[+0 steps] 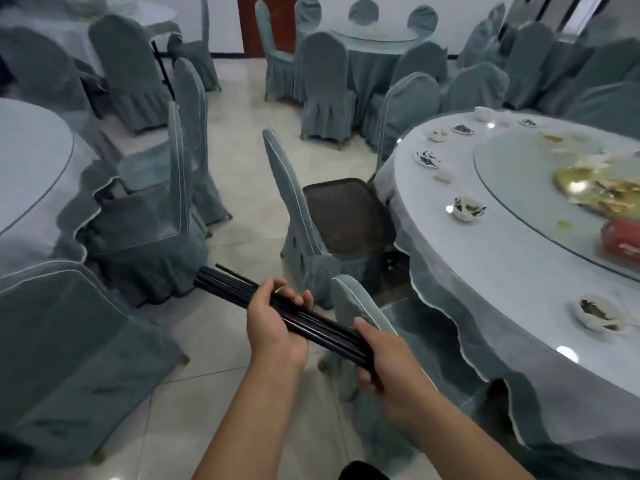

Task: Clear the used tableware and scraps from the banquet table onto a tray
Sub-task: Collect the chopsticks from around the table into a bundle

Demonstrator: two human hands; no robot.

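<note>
A bundle of several black chopsticks lies across both my hands above the floor. My left hand grips the bundle near its middle, and my right hand grips its near end. A dark brown tray rests on the seat of a covered chair just ahead, beside the banquet table. Used small bowls and dishes with dark scraps sit along the table's edge. Another used dish sits nearer to me.
A glass turntable holds a gold platter of leftovers and a red box. Covered chairs stand close around the table, and more tables and chairs fill the room. Tiled floor lies between the tables.
</note>
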